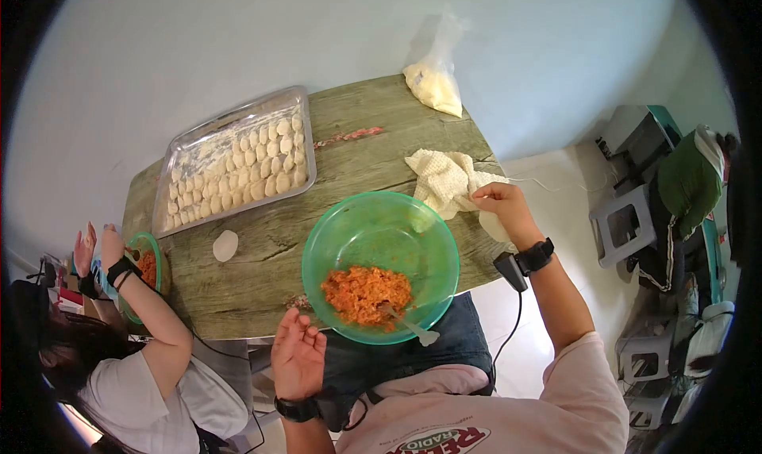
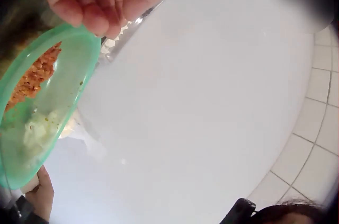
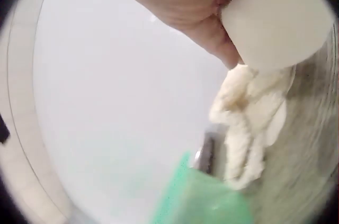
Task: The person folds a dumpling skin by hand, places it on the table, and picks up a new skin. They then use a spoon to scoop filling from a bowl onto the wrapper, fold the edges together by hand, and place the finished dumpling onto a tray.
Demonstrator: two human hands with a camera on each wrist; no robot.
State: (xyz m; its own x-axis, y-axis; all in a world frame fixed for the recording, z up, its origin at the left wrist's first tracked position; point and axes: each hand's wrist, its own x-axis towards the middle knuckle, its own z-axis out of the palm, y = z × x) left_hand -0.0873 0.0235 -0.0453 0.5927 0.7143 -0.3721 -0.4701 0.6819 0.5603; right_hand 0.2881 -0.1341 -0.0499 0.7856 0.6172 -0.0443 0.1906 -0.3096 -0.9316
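Observation:
At the cloth (image 1: pixel 444 182) on the table's right side, my right hand (image 1: pixel 508 208) pinches the edge with its fingertips. A pale round wrapper (image 1: pixel 494 225) shows just below that hand; in the right wrist view this wrapper (image 3: pixel 278 20) lies against the hand (image 3: pixel 196 1), and whether the hand also holds it I cannot tell. My left hand (image 1: pixel 299 355) is palm up beside the bowl, fingers loosely bent, holding nothing. The green bowl (image 1: pixel 381 216) contains orange filling (image 1: pixel 365 295) and a spoon (image 1: pixel 417 329). Another wrapper (image 1: pixel 225 246) lies flat left of the bowl.
A metal tray (image 1: pixel 312 148) with rows of pale dumplings stands at the back left. A plastic bag (image 1: pixel 435 85) sits at the back right corner. On the left, another person (image 1: pixel 147 367) has both hands by a second green bowl (image 1: pixel 161 267). Stools (image 1: pixel 623 224) stand at right.

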